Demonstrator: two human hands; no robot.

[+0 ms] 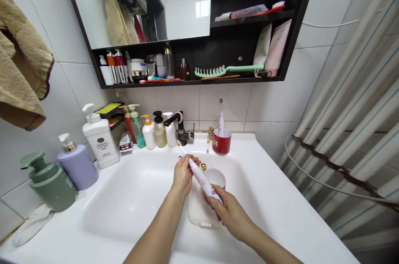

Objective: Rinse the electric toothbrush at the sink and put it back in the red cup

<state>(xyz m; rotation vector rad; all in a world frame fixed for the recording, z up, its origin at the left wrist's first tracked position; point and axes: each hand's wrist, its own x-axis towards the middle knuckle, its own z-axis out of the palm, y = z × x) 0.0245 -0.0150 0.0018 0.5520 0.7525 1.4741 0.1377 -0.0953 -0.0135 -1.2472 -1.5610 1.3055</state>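
A pale pink electric toothbrush (201, 176) slants across the sink, its brush head towards the tap. My right hand (230, 212) grips the lower end of its handle. Up at the neck, the fingers of my left hand (183, 174) close around the toothbrush just below its head. Under the handle stands a red cup with a white inside (218, 176) and a gold ornament at its side; the toothbrush and my right hand hide part of it. The cup is over a whitish, flat, rounded tray-like piece (202, 217) in the basin.
A black tap (178, 124) stands behind the white sink (131, 197). Another red cup (222, 142) on the back rim holds an upright toothbrush (221, 122). Several pump bottles line the left side. Above hangs a dark mirror cabinet (190, 84); white pipes (352, 131) run at right.
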